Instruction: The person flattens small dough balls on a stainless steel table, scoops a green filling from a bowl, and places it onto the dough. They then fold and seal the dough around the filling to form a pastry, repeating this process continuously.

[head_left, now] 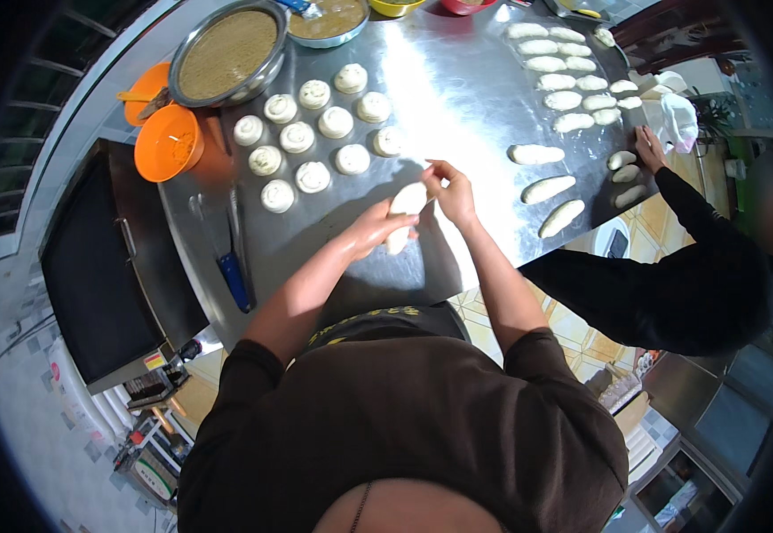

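A pale, elongated piece of dough [399, 233] lies across my left hand [371, 227], whose fingers and thumb are wrapped round its middle. At the dough's far end is my right hand [450, 189], its thumb and fingers pinched together on the edge there; the exact grip is partly hidden. Both hands are just above the steel table [444, 53], near its front edge. Beyond my left hand sit several round, coiled dough buns [313, 176] in loose rows. To my right lie 3 long dough pieces [548, 189], apart from each other.
A steel bowl of brown filling [231, 55] and orange bowls [169, 144] stand at the far left. A blue-handled tool [233, 280] lies by the left edge. Several dough pieces [559, 82] line the far right, where a co-worker's hand [649, 148] rests beside small dough pieces.
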Available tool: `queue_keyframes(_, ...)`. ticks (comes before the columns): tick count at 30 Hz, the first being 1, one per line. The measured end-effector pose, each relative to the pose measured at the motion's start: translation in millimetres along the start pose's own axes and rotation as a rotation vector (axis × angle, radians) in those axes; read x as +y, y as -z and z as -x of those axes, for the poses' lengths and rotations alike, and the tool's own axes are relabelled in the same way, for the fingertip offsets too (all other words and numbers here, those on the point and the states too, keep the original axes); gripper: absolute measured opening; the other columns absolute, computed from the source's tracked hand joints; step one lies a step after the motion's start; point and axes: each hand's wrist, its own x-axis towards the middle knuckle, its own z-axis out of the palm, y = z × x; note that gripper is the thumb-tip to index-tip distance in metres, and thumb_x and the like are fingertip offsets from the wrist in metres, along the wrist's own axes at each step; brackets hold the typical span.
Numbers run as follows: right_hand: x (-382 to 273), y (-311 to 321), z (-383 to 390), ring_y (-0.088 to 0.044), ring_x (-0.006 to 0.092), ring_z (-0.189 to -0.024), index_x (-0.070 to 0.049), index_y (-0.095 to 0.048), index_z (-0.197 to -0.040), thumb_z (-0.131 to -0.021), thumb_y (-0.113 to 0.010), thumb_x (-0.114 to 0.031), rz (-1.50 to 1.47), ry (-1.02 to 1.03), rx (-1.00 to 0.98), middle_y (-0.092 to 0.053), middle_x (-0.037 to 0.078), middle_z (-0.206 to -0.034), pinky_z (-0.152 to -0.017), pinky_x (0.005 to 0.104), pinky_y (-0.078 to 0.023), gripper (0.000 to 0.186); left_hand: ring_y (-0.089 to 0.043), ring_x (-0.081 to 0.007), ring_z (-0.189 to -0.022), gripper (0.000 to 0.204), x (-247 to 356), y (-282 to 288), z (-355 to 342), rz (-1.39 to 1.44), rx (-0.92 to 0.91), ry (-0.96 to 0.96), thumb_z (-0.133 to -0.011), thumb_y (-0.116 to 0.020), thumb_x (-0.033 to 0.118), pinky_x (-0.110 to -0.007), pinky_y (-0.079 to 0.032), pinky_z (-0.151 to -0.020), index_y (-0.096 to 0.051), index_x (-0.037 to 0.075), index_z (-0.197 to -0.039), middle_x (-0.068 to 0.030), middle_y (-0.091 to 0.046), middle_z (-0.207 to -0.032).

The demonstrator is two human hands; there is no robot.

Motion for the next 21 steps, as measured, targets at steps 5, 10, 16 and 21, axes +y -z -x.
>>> queue_keyframes(5,-4.6,57.0,-68.8,-0.067,0.0235,-0.089,-0.001,-0.064,-0.110,-0.086,-0.063,-0.009,0.410,0.250,-0.067,-0.069,0.013,-0.091,-0.079,0.0325,-0.052,0.025,-0.068,-0.0210,-0.087,0.038,-4.6,-7.6,-91.8,0.012,0.029,0.128,-0.094,-0.055,0.020,-0.032,-0.056,-0.066,-0.047,-0.003,-0.123,-0.0115,-0.063,-0.103)
queue_keyframes(10,22.0,25.9,-90.2,-0.027,0.0308,-0.139,-0.013,-0.044,-0.138,-0.095,-0.047,-0.032,0.967,0.244,0.063,-0.038,0.013,-0.146,-0.110,0.0532,-0.026,0.047,-0.070,-0.0249,-0.068,0.026,-11.9,-16.9,-123.4,-0.161,0.178,0.095,-0.087,-0.062,0.013,-0.035,-0.057,-0.053,-0.059,-0.006,-0.105,-0.0145,-0.067,-0.088)
queue_keyframes(16,33.4,-5.2,-91.4,-0.019,0.0310,-0.143,-0.013,-0.033,-0.145,-0.090,-0.046,-0.050,1.048,0.307,0.107,-0.024,0.013,-0.154,-0.112,0.0569,-0.017,0.067,-0.070,-0.0225,-0.068,0.026,-1.2,-10.0,-116.0,-0.271,0.234,0.096,-0.084,-0.068,0.018,-0.034,-0.058,-0.053,-0.066,-0.006,-0.095,-0.0136,-0.069,-0.080)
queue_keyframes(21,27.3,2.4,-104.3,-0.013,0.0315,-0.144,-0.013,-0.029,-0.147,-0.093,-0.042,-0.046,1.025,0.296,-0.011,-0.018,0.015,-0.155,-0.114,0.0565,-0.012,0.064,-0.070,-0.0238,-0.073,0.029,-10.1,-8.8,-103.7,0.037,0.205,0.157,-0.086,-0.066,0.017,-0.032,-0.058,-0.055,-0.061,-0.006,-0.104,-0.0133,-0.067,-0.090)
